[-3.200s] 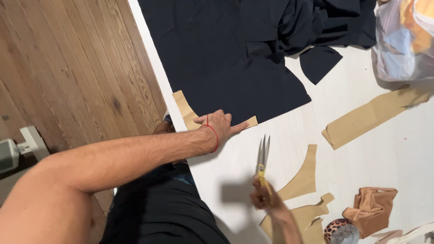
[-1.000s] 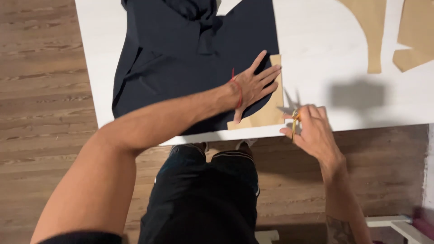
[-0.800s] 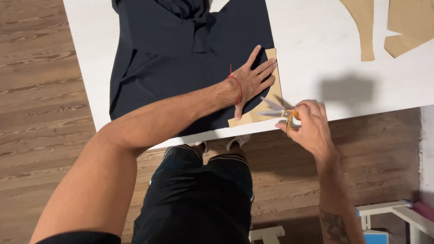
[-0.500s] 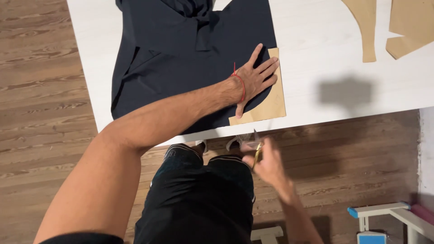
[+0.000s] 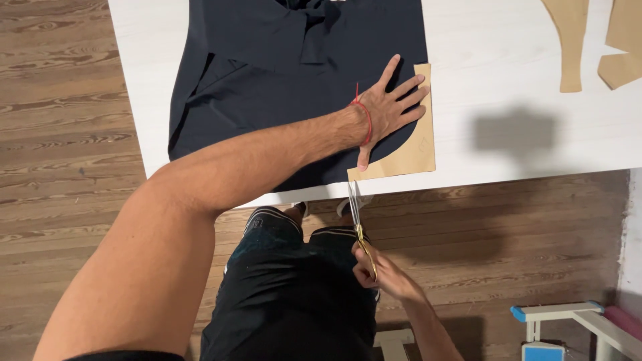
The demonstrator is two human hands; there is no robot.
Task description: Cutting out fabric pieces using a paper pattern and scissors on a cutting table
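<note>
- A wooden plank floor [image 5: 67, 120] runs under a white desk [image 5: 508, 73], seen from above; the person stands at the near edge of the desk, dark shorts filling the bottom of the view.
- Nearest, the right hand [image 5: 381, 271] is held low, off the desk and over the floor, curled around the gold handles of a pair of scissors [image 5: 358, 220]. The blades point up toward the desk edge and look nearly closed; their tips sit just below the lower left corner of the pattern piece.
- Farther in, the left hand [image 5: 388, 107] lies flat with fingers spread, a red band at the wrist, pressing a tan paper pattern piece [image 5: 411, 144] down where it meets the dark navy fabric [image 5: 287, 73]. It grips nothing; it only weighs things down.
- The fabric is spread over the left part of the desk, with folds near its top. Its edge along the pattern already follows a curve, so a judgement: the cut around this piece looks at least partly made, and the stretch near the desk edge seems to be what is left.
- At the far right lie more tan pattern pieces [image 5: 575, 40], well apart from the hands.
- A white and blue stand [image 5: 555, 327] sits on the floor at lower right; nothing lies between blades and pattern.
</note>
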